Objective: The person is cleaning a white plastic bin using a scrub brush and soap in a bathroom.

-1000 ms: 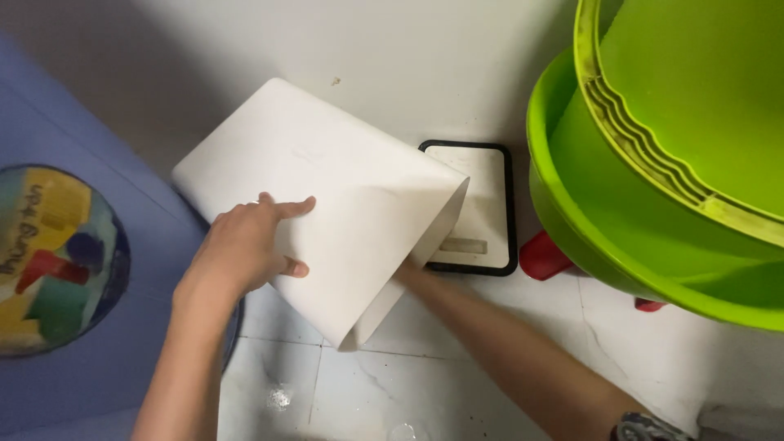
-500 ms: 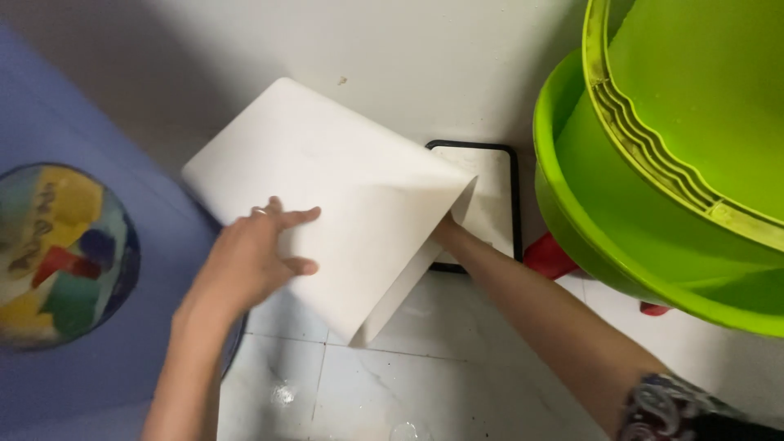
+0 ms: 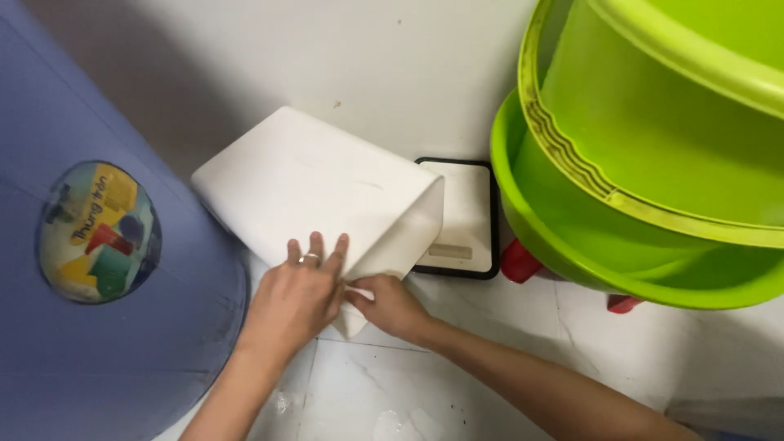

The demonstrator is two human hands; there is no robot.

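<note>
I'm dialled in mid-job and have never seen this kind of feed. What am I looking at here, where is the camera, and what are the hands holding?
There is no machine: these are a person's two bare hands, filmed by a camera worn on that person's head, looking down at a pale tiled floor by a white wall. The left hand, with a ring on one finger, lies flat on a white box-shaped bin that is tipped on its side. The right hand pinches the bin's lower edge near its open end, so both hands have a grip on it. Behind the bin a flat white scale with a black rim lies on the floor. To the right stand stacked green plastic basins on a red support. To the left is a large blue container with a colourful round label.
</note>
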